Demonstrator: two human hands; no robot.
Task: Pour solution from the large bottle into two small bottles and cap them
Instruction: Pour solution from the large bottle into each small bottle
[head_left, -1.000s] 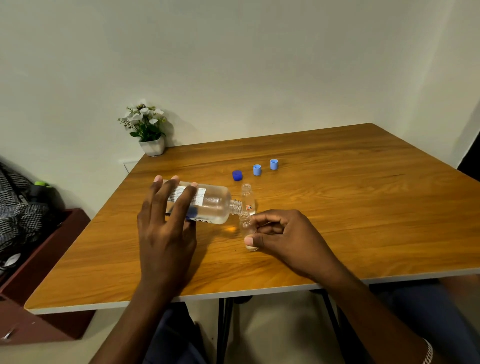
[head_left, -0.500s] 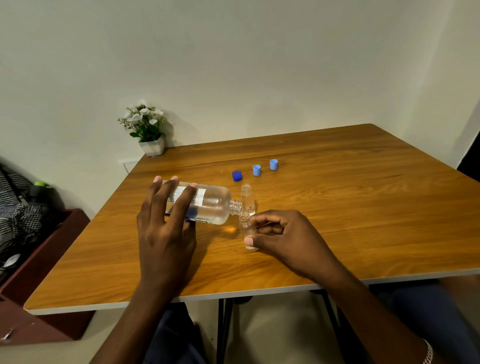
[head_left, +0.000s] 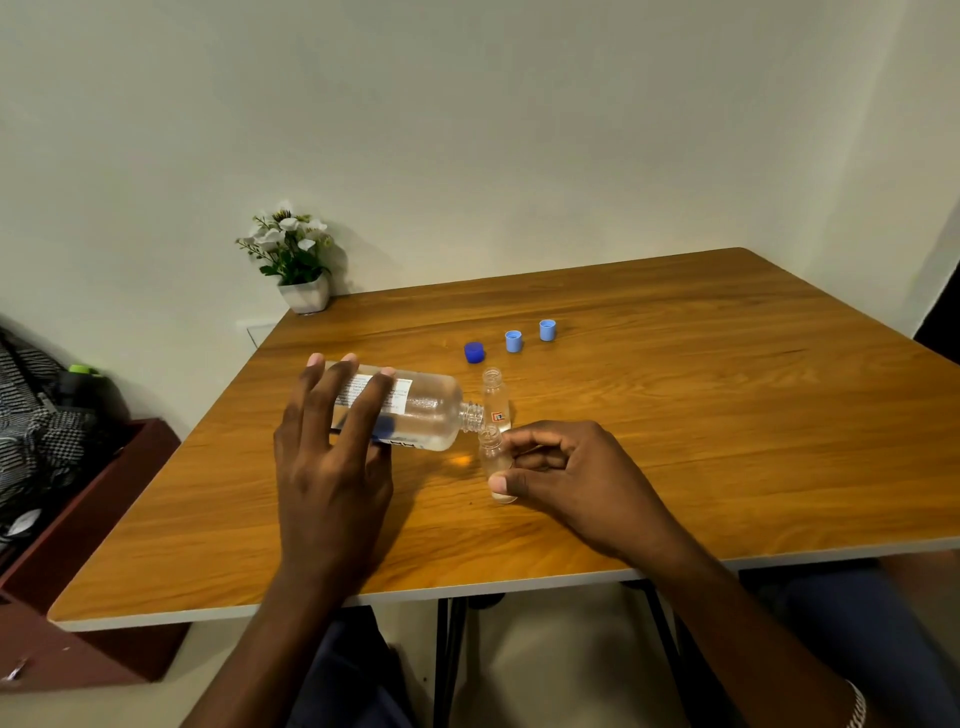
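Note:
My left hand grips the large clear bottle, tipped on its side with its uncapped neck pointing right. The neck touches the mouth of a small clear bottle that my right hand holds on the table. A second small bottle, uncapped with a small label, stands upright just behind. A dark blue cap and two light blue caps lie further back on the wooden table.
A potted white flower plant stands at the table's far left corner against the wall. Left of the table sits a dark red box with patterned cloth. My legs are under the front edge.

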